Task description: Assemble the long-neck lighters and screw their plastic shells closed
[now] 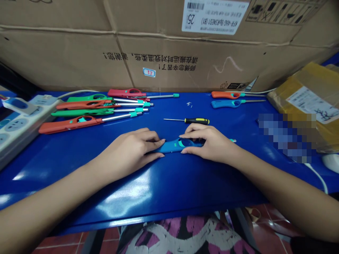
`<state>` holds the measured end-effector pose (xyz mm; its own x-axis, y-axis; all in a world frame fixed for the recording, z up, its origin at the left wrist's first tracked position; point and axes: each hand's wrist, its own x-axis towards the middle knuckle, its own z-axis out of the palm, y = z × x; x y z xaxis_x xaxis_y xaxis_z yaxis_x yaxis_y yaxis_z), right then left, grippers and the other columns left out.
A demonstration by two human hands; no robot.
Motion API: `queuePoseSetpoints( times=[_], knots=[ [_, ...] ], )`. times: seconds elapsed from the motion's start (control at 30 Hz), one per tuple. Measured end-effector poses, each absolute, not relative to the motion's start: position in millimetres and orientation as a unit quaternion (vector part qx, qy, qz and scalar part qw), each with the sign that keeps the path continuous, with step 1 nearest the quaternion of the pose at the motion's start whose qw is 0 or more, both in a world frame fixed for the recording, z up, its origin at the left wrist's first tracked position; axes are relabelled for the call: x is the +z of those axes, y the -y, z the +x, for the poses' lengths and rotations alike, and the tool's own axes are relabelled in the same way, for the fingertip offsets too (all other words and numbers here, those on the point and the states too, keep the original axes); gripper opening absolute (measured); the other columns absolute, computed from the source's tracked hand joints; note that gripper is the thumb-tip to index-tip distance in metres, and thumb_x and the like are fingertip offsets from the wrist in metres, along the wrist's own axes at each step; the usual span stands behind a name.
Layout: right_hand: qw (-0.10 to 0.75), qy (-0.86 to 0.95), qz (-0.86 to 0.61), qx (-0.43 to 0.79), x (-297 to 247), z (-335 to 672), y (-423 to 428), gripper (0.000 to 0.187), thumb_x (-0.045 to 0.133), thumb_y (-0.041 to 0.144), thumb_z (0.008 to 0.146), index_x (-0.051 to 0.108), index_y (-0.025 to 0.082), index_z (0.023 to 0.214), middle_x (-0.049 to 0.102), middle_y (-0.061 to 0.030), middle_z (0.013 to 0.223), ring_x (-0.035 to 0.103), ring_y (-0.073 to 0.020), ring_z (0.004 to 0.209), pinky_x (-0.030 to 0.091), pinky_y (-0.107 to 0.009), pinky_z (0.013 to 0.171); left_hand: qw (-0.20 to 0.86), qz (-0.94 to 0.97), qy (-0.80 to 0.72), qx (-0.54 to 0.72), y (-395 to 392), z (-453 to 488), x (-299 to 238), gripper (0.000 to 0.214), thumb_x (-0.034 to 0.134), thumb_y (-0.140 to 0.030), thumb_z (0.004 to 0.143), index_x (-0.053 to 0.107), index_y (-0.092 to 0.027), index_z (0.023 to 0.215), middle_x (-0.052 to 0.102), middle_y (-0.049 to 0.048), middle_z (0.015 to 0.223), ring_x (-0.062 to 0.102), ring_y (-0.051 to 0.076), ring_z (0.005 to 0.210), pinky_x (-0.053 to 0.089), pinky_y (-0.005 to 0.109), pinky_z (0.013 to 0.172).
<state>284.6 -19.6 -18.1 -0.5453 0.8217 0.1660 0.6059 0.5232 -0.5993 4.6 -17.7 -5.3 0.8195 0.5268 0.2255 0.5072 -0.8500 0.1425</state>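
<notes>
A blue long-necked lighter point(172, 145) with a teal trigger lies level at the middle of the blue table. My left hand point(137, 146) pinches its handle end between thumb and fingers. Around its trigger end, my right hand point(208, 141) is closed, thumb below and fingers above; the tip pokes out to the right of that hand. Just beyond lies a screwdriver point(197, 121) with a black and yellow handle, its shaft pointing left. A few tiny white bits point(189, 104) rest on the table past it.
Several red and green lighters point(70, 123) lie at the left back. An orange lighter point(222, 94) and another blue lighter point(226, 103) lie at the right back. A power strip point(18, 123) stands left, a taped parcel point(299, 91) right. A large cardboard box point(159, 46) walls the back.
</notes>
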Motion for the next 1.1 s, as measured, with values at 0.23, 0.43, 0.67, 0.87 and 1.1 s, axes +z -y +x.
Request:
queuePoseSetpoints(
  times=[0.23,0.43,0.67,0.87,1.1],
  knots=[
    [0.191,0.889,-0.388,0.150,-14,284,24,0.036,0.071,0.038,0.089,0.071,0.015,0.116,0.068,-0.0092,0.108,0.066,-0.0216,0.094,0.055,-0.035,0.082,-0.149,0.952,-0.238,0.121,30,15,-8,0.032,0.056,-0.024,0.098,0.070,-0.002,0.117,0.072,0.0134,0.093,0.069,0.029,0.083,0.062,0.041,0.067],
    [0.180,0.931,-0.314,0.052,-9,285,22,0.031,0.060,0.037,0.096,0.071,0.016,0.117,0.071,-0.0097,0.111,0.066,-0.0242,0.101,0.056,-0.037,0.084,-0.056,0.957,-0.227,0.172,19,14,-13,0.034,0.051,-0.029,0.103,0.065,-0.007,0.124,0.072,0.0127,0.103,0.069,0.025,0.091,0.061,0.040,0.081],
    [0.214,0.938,-0.272,-0.002,-15,275,29,0.028,0.050,0.027,0.102,0.071,0.010,0.112,0.076,-0.0121,0.105,0.069,-0.0233,0.095,0.056,-0.037,0.084,0.013,0.952,-0.219,0.214,25,18,-16,0.029,0.053,-0.026,0.102,0.067,-0.005,0.115,0.070,0.0126,0.095,0.066,0.022,0.083,0.057,0.034,0.074],
    [0.204,0.929,-0.307,0.023,-13,273,31,0.028,0.050,0.031,0.103,0.071,0.015,0.111,0.076,-0.0093,0.105,0.070,-0.0218,0.097,0.056,-0.035,0.087,0.036,0.947,-0.230,0.221,24,18,-16,0.027,0.051,-0.023,0.102,0.066,-0.006,0.115,0.069,0.0126,0.092,0.064,0.021,0.082,0.056,0.033,0.074],
    [0.169,0.923,-0.345,0.017,-7,288,24,0.030,0.048,0.033,0.103,0.070,0.014,0.113,0.073,-0.0116,0.106,0.070,-0.0237,0.096,0.056,-0.036,0.081,0.060,0.940,-0.258,0.216,13,10,-12,0.027,0.049,-0.025,0.102,0.065,-0.008,0.115,0.069,0.0122,0.096,0.065,0.022,0.087,0.057,0.035,0.079]
  ],
)
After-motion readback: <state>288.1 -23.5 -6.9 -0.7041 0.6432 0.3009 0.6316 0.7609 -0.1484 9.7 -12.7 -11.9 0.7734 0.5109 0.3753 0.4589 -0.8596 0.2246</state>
